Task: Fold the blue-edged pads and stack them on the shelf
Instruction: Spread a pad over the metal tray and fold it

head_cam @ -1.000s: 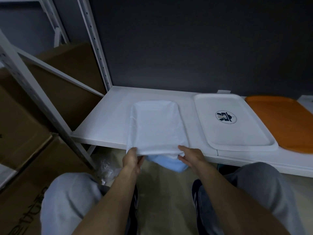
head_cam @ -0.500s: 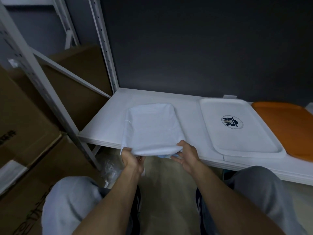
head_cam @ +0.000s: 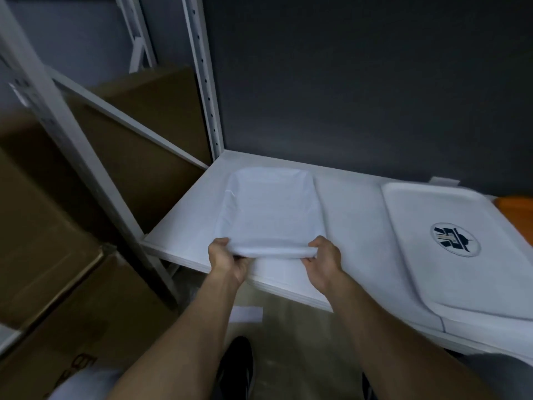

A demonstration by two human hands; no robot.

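A folded white pad [head_cam: 269, 215] lies on the white shelf [head_cam: 184, 223], its far end near the dark back wall. My left hand [head_cam: 226, 259] grips the pad's near left corner, fingers curled under the fold. At the near right corner my right hand [head_cam: 323, 256] grips it the same way. The near edge is lifted slightly off the shelf, a little in from the front edge. No blue edging shows from this angle.
A white tray with a dark round logo [head_cam: 455, 243] lies to the right on the shelf, an orange tray [head_cam: 516, 204] beyond it. Cardboard boxes [head_cam: 43, 226] and grey rack posts [head_cam: 202, 76] stand on the left. My shoe [head_cam: 236, 368] is on the floor below.
Both hands have pushed the pad further onto the shelf. The blue part that hung below the front edge a second ago is out of sight. The view has tilted up and left.
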